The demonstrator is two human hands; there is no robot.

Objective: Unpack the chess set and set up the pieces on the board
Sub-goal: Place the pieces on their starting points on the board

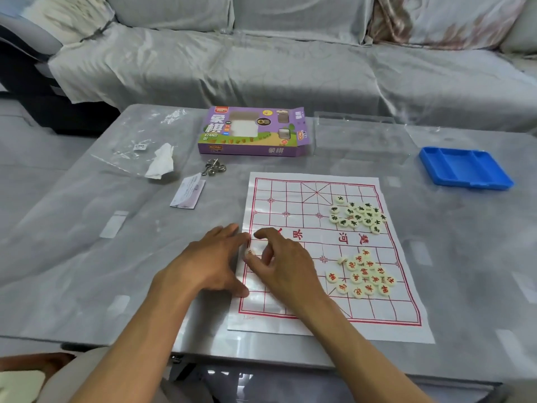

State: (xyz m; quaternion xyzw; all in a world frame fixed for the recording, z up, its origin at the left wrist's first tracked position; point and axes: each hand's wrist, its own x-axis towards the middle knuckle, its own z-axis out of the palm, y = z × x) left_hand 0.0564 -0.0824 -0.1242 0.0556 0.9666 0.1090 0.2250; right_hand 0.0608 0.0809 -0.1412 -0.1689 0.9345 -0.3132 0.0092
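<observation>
A white paper board (325, 309) with a red grid lies flat on the table. A heap of cream discs with dark characters (357, 215) sits on its far right part. On the near right part is a heap with red characters (364, 276). My right hand (283, 264) rests over the board's left edge, pinching one cream disc (250, 252) between thumb and fingers. My left hand (210, 261) lies flat beside it, fingertips touching the board's left edge. The purple chess box (252, 132) stands open at the far side.
A blue plastic tray (465, 167) lies at the far right, a clear lid (360, 135) next to the box. A clear bag (139, 141), crumpled tissue (161, 161), metal puzzle rings (215, 167) and a leaflet (188, 193) lie at the left. A grey sofa stands behind the table.
</observation>
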